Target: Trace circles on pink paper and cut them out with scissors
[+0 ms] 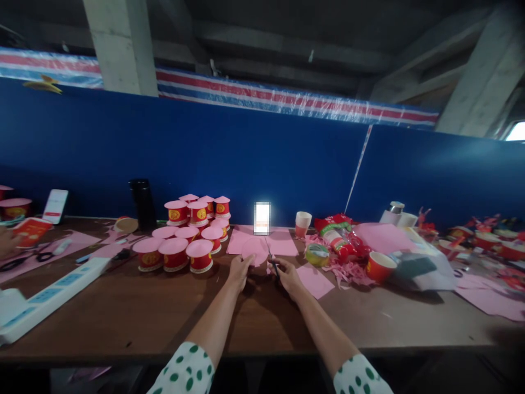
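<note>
Near the middle of the table, my left hand pinches the edge of a round piece of pink paper. Dark-handled scissors sit in my closed right hand, their blades pointing away from me at the paper's right side. Larger pink sheets lie flat behind the round piece. Another pink sheet rests on the table to the right of my right hand. Red paper cups with pink paper tops stand in rows left of my hands.
A lit phone stands behind the sheets. To the right are a pink-and-white cup, a tape roll, red packaging and a red cup. Leftward are a power strip, a black bottle and another person's hand.
</note>
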A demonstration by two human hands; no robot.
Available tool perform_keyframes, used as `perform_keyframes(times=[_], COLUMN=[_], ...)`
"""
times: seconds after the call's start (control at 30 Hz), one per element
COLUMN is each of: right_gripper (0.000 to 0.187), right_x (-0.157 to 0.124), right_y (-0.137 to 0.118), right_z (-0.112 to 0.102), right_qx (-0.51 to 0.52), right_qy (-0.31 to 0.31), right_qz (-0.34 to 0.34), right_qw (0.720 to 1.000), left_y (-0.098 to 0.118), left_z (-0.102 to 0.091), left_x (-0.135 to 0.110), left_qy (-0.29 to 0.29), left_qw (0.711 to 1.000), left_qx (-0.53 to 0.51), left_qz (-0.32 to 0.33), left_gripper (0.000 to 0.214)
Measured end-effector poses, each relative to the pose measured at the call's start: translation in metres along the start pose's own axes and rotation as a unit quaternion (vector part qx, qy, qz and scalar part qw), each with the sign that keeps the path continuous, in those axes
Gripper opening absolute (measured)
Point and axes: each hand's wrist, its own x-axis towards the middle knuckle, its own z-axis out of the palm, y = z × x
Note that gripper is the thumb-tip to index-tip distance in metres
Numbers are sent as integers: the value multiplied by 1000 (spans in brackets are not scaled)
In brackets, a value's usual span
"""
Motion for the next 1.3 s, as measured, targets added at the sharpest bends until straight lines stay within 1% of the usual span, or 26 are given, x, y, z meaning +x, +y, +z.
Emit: perform_keyframes(times=[0.2,0.53,0.83,1.07,1.3], right_gripper=[42,45,46,42,45], right_x=[0,3,2,5,5], right_y=[0,5,2,6,6], right_z=[0,-1,-1,-2,-2], right_qx=[18,-2,1,-8,-9], right_qy=[-6,-7,-4,-11,-19], right_qz=[-1,-7,5,-10,-20], right_qw=[1000,1000,1000,1000,1000], left_y=[0,-5,-3,1,-1], left_z=[-1,-3,-2,1,-1], left_x=[-1,3,3,0,1], left_qy=[7,0,-3,9,2], left_qw=[1000,1000,1000,1000,1000], left_qx=[4,-13,16,19,15], left_qz=[5,7,4,-12,-12], left_gripper=[30,32,32,32,30])
